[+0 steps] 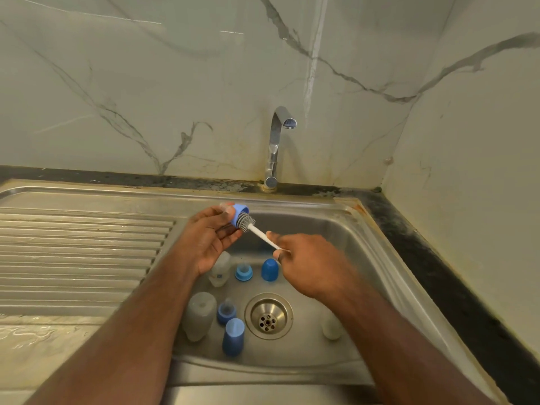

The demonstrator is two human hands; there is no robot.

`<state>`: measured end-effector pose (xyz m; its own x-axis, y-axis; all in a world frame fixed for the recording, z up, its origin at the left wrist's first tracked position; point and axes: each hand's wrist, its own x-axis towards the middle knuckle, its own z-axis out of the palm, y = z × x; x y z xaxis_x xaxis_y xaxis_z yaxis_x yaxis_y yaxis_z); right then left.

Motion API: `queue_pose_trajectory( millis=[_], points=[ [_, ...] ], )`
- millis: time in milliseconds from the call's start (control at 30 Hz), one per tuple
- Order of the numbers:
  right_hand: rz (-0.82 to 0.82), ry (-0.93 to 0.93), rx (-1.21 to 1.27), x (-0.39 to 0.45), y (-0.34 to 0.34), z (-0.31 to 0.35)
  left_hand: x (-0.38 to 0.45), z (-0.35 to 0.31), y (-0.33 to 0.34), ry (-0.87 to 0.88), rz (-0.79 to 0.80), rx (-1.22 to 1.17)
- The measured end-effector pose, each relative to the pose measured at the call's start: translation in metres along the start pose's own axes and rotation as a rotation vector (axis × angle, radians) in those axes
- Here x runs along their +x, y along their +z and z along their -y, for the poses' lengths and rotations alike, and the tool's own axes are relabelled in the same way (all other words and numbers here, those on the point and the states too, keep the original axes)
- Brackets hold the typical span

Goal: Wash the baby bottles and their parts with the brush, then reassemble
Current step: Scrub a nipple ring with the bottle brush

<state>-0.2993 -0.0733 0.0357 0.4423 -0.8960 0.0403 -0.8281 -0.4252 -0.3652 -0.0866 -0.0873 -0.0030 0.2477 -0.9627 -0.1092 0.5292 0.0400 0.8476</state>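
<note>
Two bare forearms reached in from the bottom edge, crossing over the near rim of the stainless steel sink [292,372]. The left hand [209,239] was raised above the basin at about 11 o'clock from the drain [268,316], its fingers [230,229] and thumb curled round a light blue nipple collar [240,212] with a clear teat poking out on the far side. The right hand [306,263], at 12 o'clock from the drain, pinched the white handle of a bottle brush [257,230], whose grey bristled head sat against the open underside of the collar. On the basin floor stood the remaining parts: a clear bottle [219,270], a light blue collar with nipple [243,272] and a blue cap [269,269] in a row beneath the hands, and nearer, at 9 o'clock from the drain, a second clear bottle [198,315], a darker blue collar with nipple [226,312] and a blue cap [233,336]. A third clear bottle [331,327] showed partly behind the right forearm at 3 o'clock. The chrome tap [277,147] rose behind the basin with no water running, and the ribbed drainboard [81,252] lay at 9 o'clock.
</note>
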Motion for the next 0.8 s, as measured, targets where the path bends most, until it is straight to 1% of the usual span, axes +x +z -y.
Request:
queue_pose_trajectory(
  millis=[67,100,133,233,300,367,467,500,533,600,667,733,800],
  points=[
    [0.002,0.014,0.204,-0.001,-0.003,-0.003,-0.002,0.0,-0.001,-0.014,0.031,-0.017],
    [-0.024,0.021,0.219,-0.002,-0.004,-0.004,-0.003,0.0,0.0,-0.02,0.046,-0.021],
    [-0.055,0.028,0.163,-0.003,-0.004,-0.004,-0.003,0.0,0.001,-0.025,0.055,-0.019],
    [-0.105,0.048,-0.118,-0.004,0.002,0.0,-0.003,0.002,0.003,-0.028,0.057,-0.008],
    [-0.079,0.054,-0.129,-0.002,0.007,0.003,-0.003,0.002,0.003,-0.02,0.068,0.01],
    [0.022,0.049,0.044,0.0,0.004,0.003,-0.004,0.002,0.002,-0.011,0.072,0.024],
    [0.163,0.088,0.51,-0.005,-0.007,-0.003,-0.005,0.001,0.001,0.018,0.067,-0.018],
    [0.181,0.113,0.612,-0.007,-0.009,-0.006,-0.004,0.001,0.001,0.026,0.052,-0.031],
    [0.188,0.126,0.646,-0.008,-0.011,-0.01,-0.003,0.001,0.0,0.035,0.03,-0.029],
    [0.181,0.141,0.615,-0.009,-0.012,-0.015,-0.001,0.003,-0.001,0.054,-0.016,0.012],
    [0.14,0.141,0.557,-0.008,-0.01,-0.017,0.0,0.004,-0.002,0.075,-0.028,0.067],
    [0.096,0.102,0.473,-0.008,-0.009,-0.018,0.0,0.004,-0.001,0.085,-0.038,0.109],
    [0.078,0.07,0.395,-0.008,-0.009,-0.019,0.001,0.003,-0.002,0.097,-0.088,0.124]
  ],
)
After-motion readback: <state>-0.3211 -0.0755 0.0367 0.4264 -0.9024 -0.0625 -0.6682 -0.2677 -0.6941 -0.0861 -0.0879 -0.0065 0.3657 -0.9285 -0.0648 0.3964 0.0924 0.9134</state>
